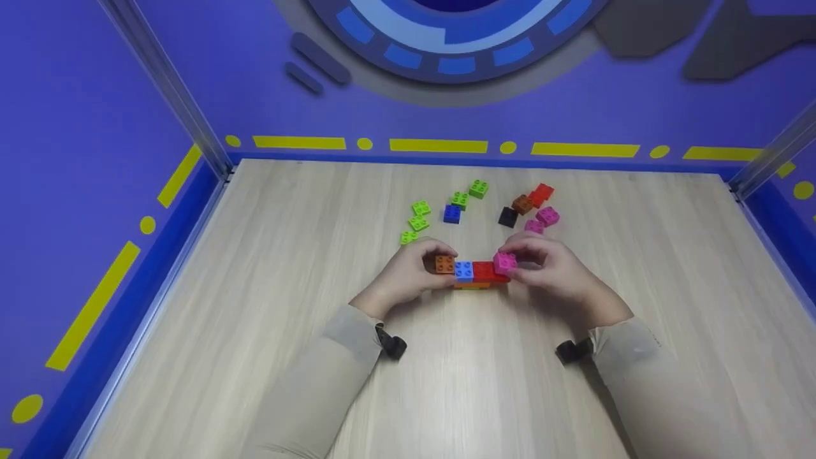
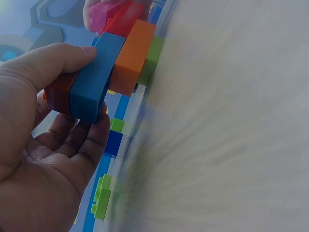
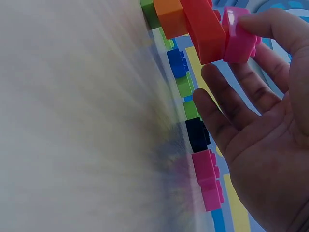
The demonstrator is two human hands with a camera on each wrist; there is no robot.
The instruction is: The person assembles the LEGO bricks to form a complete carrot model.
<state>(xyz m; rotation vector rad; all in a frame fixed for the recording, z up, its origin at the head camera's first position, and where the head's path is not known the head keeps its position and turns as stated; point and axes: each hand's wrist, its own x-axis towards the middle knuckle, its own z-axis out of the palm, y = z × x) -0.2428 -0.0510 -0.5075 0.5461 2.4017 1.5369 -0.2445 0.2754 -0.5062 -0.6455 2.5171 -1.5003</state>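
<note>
A small structure of building bricks stands between the two hands: a green brick (image 2: 151, 60) lowest, an orange brick (image 2: 134, 58) over it, then a blue brick (image 1: 464, 272) and a red brick (image 1: 483, 272) side by side. On the blue one's outer end sits a brown brick (image 1: 444, 264). My left hand (image 1: 408, 273) grips that end, thumb across the blue brick's near side. With thumb and forefinger my right hand (image 1: 561, 271) pinches a pink brick (image 1: 505, 262), slightly askew at the top of the red brick's right end. Its other fingers are spread below.
Behind the structure lie loose bricks: several light green ones (image 1: 419, 222), a dark blue one (image 1: 452, 214), a black one (image 1: 508, 217), a brown one (image 1: 523, 204), a red one (image 1: 542, 194) and pink ones (image 1: 547, 216). Blue panels (image 1: 446, 121) wall in the wooden table (image 1: 306, 255).
</note>
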